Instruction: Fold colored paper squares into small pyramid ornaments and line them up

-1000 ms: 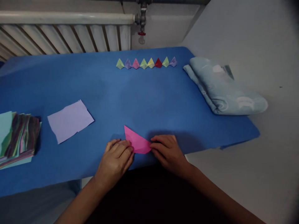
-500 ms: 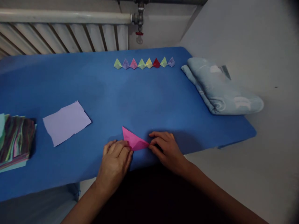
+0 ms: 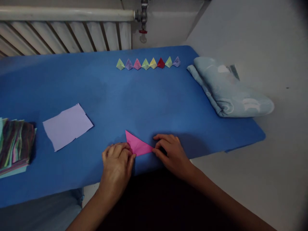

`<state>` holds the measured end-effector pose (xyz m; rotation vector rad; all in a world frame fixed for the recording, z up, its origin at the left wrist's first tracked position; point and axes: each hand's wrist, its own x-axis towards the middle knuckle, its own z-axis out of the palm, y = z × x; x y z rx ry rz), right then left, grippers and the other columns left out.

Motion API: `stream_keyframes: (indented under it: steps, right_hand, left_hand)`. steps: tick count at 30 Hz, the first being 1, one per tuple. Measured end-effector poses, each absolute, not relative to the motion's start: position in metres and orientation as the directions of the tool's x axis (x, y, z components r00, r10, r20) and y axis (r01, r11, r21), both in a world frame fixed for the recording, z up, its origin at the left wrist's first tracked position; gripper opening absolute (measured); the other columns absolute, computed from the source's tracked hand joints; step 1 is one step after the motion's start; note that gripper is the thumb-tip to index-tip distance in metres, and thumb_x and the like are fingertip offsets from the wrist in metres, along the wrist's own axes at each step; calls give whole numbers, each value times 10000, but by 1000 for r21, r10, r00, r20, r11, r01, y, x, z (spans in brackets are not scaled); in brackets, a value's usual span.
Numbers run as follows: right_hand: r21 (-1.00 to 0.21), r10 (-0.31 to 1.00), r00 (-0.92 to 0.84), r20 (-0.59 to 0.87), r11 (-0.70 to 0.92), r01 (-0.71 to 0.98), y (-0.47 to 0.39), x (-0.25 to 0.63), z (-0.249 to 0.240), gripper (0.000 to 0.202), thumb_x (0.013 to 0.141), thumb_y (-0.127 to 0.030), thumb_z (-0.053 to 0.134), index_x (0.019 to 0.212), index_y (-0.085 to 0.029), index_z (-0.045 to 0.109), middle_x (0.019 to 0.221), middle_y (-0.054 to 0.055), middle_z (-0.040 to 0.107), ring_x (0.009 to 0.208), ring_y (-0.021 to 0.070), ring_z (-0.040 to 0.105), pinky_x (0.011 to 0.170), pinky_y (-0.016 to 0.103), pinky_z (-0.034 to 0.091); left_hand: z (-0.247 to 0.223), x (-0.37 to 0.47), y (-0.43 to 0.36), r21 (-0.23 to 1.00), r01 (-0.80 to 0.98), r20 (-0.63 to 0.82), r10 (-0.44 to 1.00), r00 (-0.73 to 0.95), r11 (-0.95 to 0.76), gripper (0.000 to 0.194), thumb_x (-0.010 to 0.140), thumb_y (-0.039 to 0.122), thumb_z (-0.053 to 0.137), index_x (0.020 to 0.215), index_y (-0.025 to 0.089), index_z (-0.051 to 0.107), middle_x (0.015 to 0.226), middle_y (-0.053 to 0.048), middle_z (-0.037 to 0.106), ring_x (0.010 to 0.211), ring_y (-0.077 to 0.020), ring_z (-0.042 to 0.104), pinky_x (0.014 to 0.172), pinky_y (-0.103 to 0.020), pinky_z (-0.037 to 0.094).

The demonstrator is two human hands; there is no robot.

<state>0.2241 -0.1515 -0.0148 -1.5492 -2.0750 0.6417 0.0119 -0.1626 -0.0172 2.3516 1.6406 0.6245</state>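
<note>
Table, covered in plain blue [image 3: 108,96], smooth; rounded far right corner, near edge running along the person's dark clothing. Light grey wall [image 3: 271,48] to the right. Behind the far edge, one cream ribbed radiator [image 3: 69,14] with metal pipe fitting and red valve handle [image 3: 142,31]. Lighting dim.

On the cover, far side: one row of folded paper pieces [image 3: 145,64], eight in number, pointed at the top; from left, green, lavender, pink, green, yellow, red, green, lavender. Far right: one folded blanket [image 3: 231,96], pale blue-green, white swirl motif. Left: one lavender sheet [image 3: 68,127], flat, edges uneven. Far left, cut by the picture's border: one stack of coloured paper [image 3: 18,141], edges ragged.

Principal item: one pink paper [image 3: 140,146], bright, folded to a triangle; one point up and to the left, another to the right, lower edge nearly straight. Location: near edge of the table, between the two hands.

Left hand [image 3: 116,163]: fingers curled in over the paper's left side, thumb at its lower corner, holding it. Right hand [image 3: 173,155]: thumb and forefinger brought together on the right-hand point, other fingers loosely bent.
</note>
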Motion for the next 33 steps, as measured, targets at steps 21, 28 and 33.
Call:
stream_keyframes:
  steps: [21, 28, 33]
  right_hand:
    - [-495, 891, -444, -93, 345, 797, -121, 182, 13, 326, 806, -127, 529, 1126, -137, 590, 1037, 119, 662, 953, 236, 597, 823, 369, 458]
    - [-537, 898, -391, -200, 233, 811, -117, 184, 21, 107, 743, -123, 574, 820, -192, 601, 737, 14, 655, 652, 147, 563, 601, 270, 373]
    - [-656, 907, -359, -219, 135, 742, -120, 188, 14, 178, 721, -68, 560, 846, -189, 595, 619, -30, 600, 555, 111, 502, 541, 242, 327]
  left_hand:
    - [-26, 0, -167, 172, 780, 297, 787, 541, -601, 375, 882, 75, 471, 1207, 207, 604, 1111, -103, 666, 1007, -245, 568, 989, -518, 330]
    - [-32, -3, -170, 287, 776, 385, 809, 444, -562, 240, 901, 131, 511, 1079, 221, 644, 1018, -65, 674, 936, -208, 579, 928, -464, 387]
    - [-33, -3, -172, 493, 783, 339, 912, 230, -380, 263, 898, 234, 532, 1153, 191, 582, 1096, -111, 637, 999, -233, 581, 858, -417, 456]
